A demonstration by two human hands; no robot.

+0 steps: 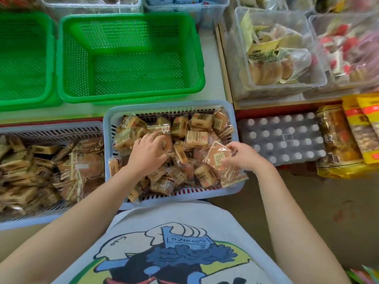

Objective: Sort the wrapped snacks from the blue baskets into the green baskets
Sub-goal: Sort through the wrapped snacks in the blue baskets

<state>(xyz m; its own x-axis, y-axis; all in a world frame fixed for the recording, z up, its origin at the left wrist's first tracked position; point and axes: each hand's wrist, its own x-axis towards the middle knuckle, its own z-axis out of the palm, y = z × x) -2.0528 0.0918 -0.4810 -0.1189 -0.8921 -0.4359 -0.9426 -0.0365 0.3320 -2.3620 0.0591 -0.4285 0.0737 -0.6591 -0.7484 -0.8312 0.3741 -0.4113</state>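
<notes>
Snacks in clear wrappers fill the right blue basket point(170, 108), the landmark here, and both hands reach into it. The left hand point(146, 155) rests on the heap near its middle, fingers curled around a wrapped snack (how firmly, I cannot tell), while the right hand point(242, 154) pinches a flat square packet point(217, 155) near its right wall. Beyond the basket stands a green basket point(131, 93); left of it, another blue basket point(51, 127) of snacks.
</notes>
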